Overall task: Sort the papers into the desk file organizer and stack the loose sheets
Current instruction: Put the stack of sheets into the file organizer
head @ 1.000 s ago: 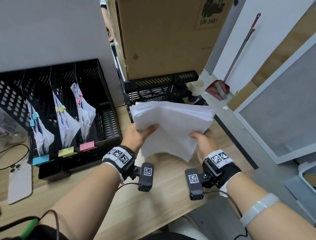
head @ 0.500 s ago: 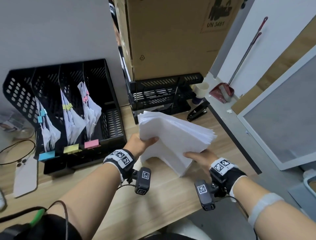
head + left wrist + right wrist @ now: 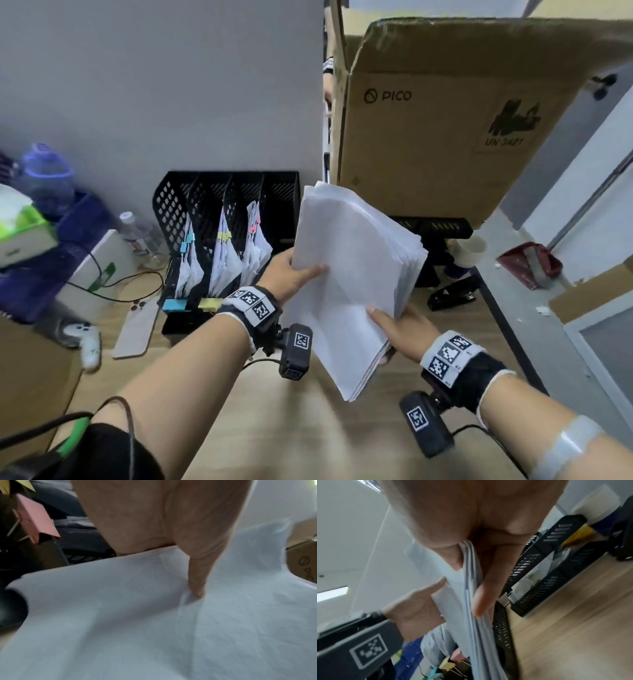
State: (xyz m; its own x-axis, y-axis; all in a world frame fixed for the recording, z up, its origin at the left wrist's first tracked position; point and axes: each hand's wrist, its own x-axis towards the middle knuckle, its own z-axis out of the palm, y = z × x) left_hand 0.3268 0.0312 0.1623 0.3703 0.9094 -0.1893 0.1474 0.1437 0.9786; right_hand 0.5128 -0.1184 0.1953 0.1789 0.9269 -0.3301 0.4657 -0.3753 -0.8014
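A thick stack of loose white sheets (image 3: pixel 346 274) is held tilted up on edge above the wooden desk, both hands on it. My left hand (image 3: pixel 291 270) grips its left edge, thumb (image 3: pixel 197 582) lying across the top sheet (image 3: pixel 154 628). My right hand (image 3: pixel 400 325) pinches the lower right edge of the stack (image 3: pixel 471 601), thumb in front and fingers (image 3: pixel 486 588) behind. The black mesh file organizer (image 3: pixel 178 205) stands at the left behind the stack, with clipped paper bundles in three slots, marked by blue, yellow and pink clips (image 3: pixel 253 228).
A black letter tray (image 3: pixel 435 229) sits under a large cardboard box (image 3: pixel 445 130) at the back right. A black stapler (image 3: pixel 452 296) and a paper cup (image 3: pixel 471 251) are beside it. A phone (image 3: pixel 137 329), a game controller (image 3: pixel 87 342) and cables lie at the left.
The stack has swung from lying nearly flat to standing tilted on edge and moved left toward the organizer. My head view has risen and shifted left.
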